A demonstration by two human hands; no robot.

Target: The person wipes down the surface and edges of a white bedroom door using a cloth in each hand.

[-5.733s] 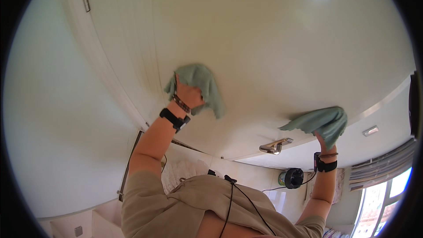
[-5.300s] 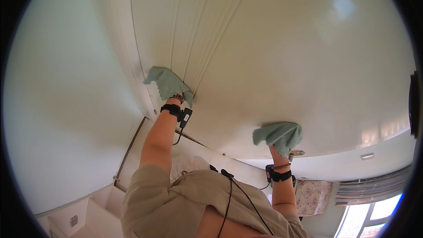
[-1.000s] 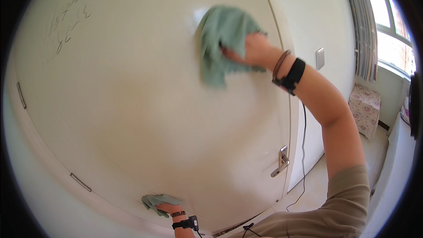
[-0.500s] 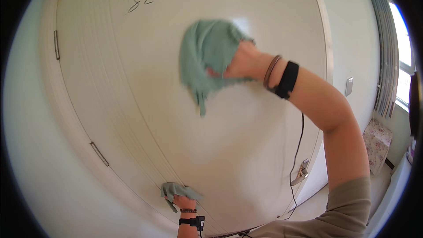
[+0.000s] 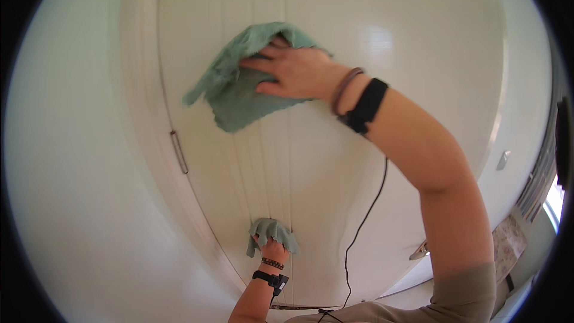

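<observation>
Creamy white, this door, with fine vertical lines patterning its left side! Sage green on the upper cloth, greyer green on the lower cloth. In front of the door: black strap, brown bracelet, dark-brown beads, black cable, khaki sleeve. Right of the door, pinkish florals dot a pale cover, and grey stripes run along the curtain!

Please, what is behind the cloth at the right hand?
Behind the green cloth at the right hand is the cream door; its vertical grooves show above and below the cloth. The covered patch cannot be seen.
</observation>
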